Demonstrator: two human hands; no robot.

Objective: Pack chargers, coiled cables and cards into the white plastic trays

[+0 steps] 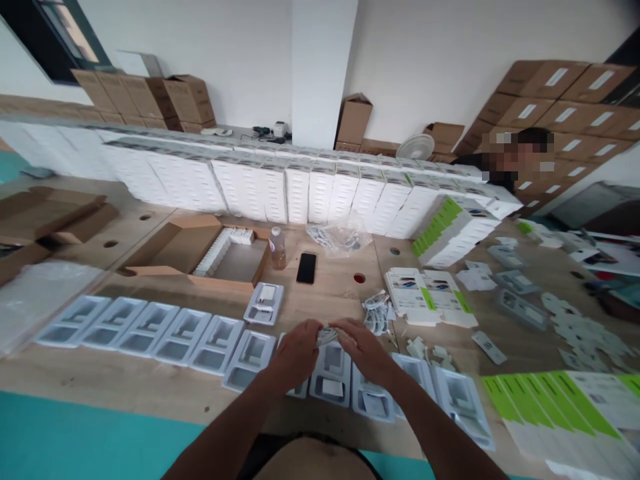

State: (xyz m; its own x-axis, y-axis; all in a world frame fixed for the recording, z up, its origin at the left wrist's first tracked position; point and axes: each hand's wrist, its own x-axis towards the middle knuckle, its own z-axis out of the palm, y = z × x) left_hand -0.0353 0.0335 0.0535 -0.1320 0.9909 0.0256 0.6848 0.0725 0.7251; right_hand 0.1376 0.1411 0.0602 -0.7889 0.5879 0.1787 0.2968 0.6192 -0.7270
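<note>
Between my left hand (299, 353) and my right hand (364, 347) is a small coiled white cable (327, 335), gripped from both sides by the fingers. The hands hover over a row of white plastic trays (215, 343) lined up along the near side of the table. Just below the cable, one tray (330, 360) has a small white piece (333, 387) in its lower compartment. Beyond my right hand lies a pile of coiled cables (377, 313). Up and to the left, a separate tray (264, 303) contains a white charger-like block.
An open carton (235, 280) holds white blocks. A bottle (277, 248), a phone (306, 268) and a plastic bag of cables (343, 237) lie mid-table. White box stacks (250, 190) wall the far side. Printed boxes (410, 293) and green-white sleeves (555, 407) are at right; a person (493, 170) is beyond.
</note>
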